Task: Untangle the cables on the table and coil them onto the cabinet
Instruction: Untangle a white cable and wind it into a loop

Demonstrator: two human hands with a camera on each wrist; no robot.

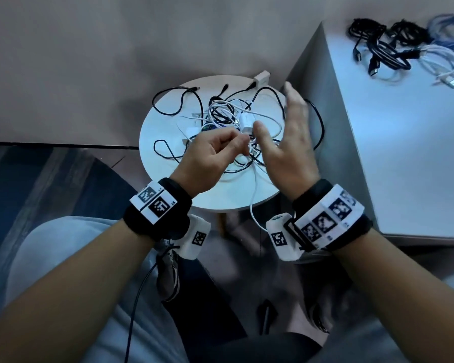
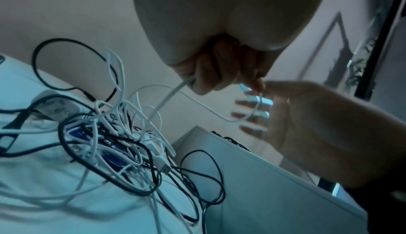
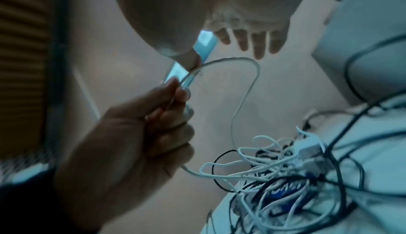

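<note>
A tangle of black and white cables (image 1: 228,113) lies on the round white table (image 1: 233,197). My left hand (image 1: 243,145) is raised over the tangle's near side and grips a thin white cable (image 2: 171,97) in its curled fingers. From the fist the cable arcs in a loop (image 3: 252,71) and drops back into the heap. My right hand (image 1: 281,113) hovers just right of it, fingers straight and spread, with the thumb at the loop. The grey cabinet (image 1: 404,153) stands right of the table, and coiled cables (image 1: 388,51) lie on its far end.
A white charger block (image 1: 247,121) sits in the heap, and a white plug (image 1: 262,77) lies at the table's far edge. One white cable (image 1: 254,205) hangs off the near rim. My knees and a shoe (image 1: 168,271) are below the table.
</note>
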